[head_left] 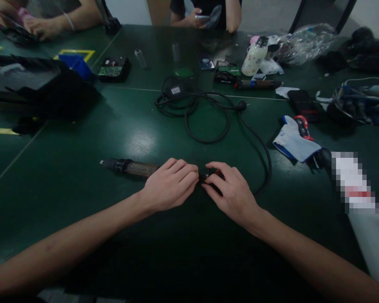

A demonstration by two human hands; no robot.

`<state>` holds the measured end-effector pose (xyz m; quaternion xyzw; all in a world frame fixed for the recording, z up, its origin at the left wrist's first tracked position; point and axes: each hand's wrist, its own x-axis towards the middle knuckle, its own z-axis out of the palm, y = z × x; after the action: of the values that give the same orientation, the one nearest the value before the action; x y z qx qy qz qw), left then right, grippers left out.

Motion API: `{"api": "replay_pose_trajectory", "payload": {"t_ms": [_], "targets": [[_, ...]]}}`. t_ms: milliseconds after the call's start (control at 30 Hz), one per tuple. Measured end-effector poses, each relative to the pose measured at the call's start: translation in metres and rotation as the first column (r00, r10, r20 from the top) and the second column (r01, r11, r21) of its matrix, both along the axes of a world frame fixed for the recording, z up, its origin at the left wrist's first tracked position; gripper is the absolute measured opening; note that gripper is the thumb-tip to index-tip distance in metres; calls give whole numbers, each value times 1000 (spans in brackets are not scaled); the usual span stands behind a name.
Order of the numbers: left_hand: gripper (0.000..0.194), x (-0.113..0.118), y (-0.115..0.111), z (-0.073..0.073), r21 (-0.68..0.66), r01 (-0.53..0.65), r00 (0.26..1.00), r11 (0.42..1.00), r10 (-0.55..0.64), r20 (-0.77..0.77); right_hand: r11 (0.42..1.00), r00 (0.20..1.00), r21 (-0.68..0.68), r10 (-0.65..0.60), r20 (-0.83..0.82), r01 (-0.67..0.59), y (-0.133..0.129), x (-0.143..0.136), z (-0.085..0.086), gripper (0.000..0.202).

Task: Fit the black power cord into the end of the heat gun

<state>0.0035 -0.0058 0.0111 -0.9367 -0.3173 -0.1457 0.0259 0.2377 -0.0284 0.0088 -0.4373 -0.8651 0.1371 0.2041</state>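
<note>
Head view: a dark, rod-shaped tool with a brownish grip lies on the green tabletop, directly in front of the person. Its long axis runs nearly left to right, with the narrow metal tip pointing left and the rear end hidden among the fingers, slightly nearer the person than the tip. The left hand is closed over the rear part of the tool from above, its fingers curled round towards the right. The right hand comes in from the other side, just beyond the rear end and roughly in line with the axis. Its thumb and forefinger nearly meet at a small dark piece there; whether they pinch it or only touch it cannot be told. The fingertips of the two hands are close together, the left hand being the one over the tool's body.

A black cord curves down behind the right hand, but its join with the tool is hidden. Farther off lie the cord's loops and a plug; a white-and-blue glove rests to the right.
</note>
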Motion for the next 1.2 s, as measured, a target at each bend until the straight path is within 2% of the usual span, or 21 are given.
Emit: {"api": "replay_pose_trajectory", "payload": {"t_ms": [267,367,900,1200], "targets": [[20,-1,-1,0,21,40,999,999,-40,6,1000,1000,-5,-2,-13,2,0,0,1,9],[16,-2,-1,0,38,53,998,998,-52,-20,1000,1000,-8,1,-13,-1,0,0,1,9],[14,-1,0,0,-22,12,1000,1000,-12,5,1000,1000,-8,4,-11,-4,0,0,2,10],[18,-2,-1,0,52,58,998,997,-58,-2,1000,1000,-7,14,-6,-14,1,1,4,11]]}}
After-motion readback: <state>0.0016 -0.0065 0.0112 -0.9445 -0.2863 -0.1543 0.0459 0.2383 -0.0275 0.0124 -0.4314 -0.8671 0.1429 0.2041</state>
